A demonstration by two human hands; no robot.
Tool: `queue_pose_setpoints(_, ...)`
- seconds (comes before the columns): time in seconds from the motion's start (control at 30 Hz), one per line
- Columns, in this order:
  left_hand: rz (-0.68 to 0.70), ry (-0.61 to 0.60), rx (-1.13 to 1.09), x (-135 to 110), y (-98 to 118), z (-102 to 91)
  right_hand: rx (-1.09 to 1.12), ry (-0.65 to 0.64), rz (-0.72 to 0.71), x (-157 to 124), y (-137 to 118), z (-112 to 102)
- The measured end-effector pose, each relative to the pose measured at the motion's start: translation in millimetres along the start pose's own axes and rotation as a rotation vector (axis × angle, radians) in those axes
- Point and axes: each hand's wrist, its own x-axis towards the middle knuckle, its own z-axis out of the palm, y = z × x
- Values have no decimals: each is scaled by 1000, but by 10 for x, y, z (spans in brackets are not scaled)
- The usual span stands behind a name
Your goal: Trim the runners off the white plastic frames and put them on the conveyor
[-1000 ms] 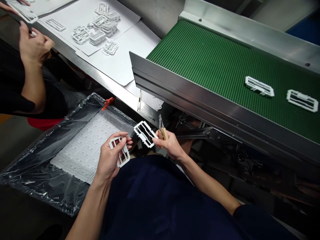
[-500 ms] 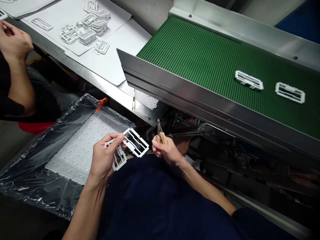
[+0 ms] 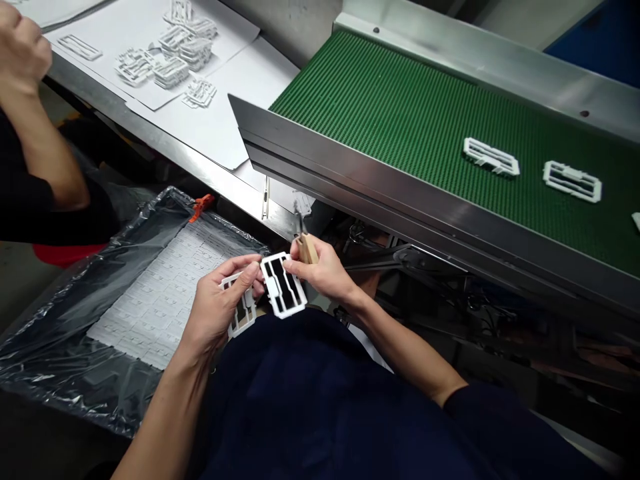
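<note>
My left hand (image 3: 220, 297) is closed on white plastic frames with slotted openings. One frame (image 3: 244, 319) hangs under its fingers. Another frame (image 3: 275, 288) is pinched at its upper left edge by the left thumb and fingertips. My right hand (image 3: 325, 270) is closed round a pair of nippers (image 3: 306, 248) with tan handles, blades pointing up and away. The right thumb also rests on the upper right edge of the second frame, so both hands touch it. The nipper blades are somewhat blurred.
A green conveyor belt (image 3: 400, 113) behind a metal side wall carries white frames (image 3: 491, 157). Piles of frames (image 3: 170, 70) lie on a paper-covered table (image 3: 235, 100). At left stands a plastic-lined box (image 3: 55, 340) holding rows of white parts, near a co-worker's arm (image 3: 45, 147).
My right hand has moved left with the nippers and now touches the second frame, which has turned more upright. Frames on the belt shifted slightly left; the co-worker's hand rose.
</note>
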Motion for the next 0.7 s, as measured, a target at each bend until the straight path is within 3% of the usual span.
queue_pose_setpoints(0.1,-1,31,45,-162,-99,-36,152,217,9,-38,82,109)
queue_pose_setpoints(0.17,-26,10,65,-268,-186,-31,226,287,20,-75,125,179)
queue_pose_setpoints(0.43,-43,113,-77,-338,-262,47,300,349,29,-148,172,292)
queue_pose_setpoints(0.7,50,171,77,-339,-299,-27,249,404,8,-220,182,332)
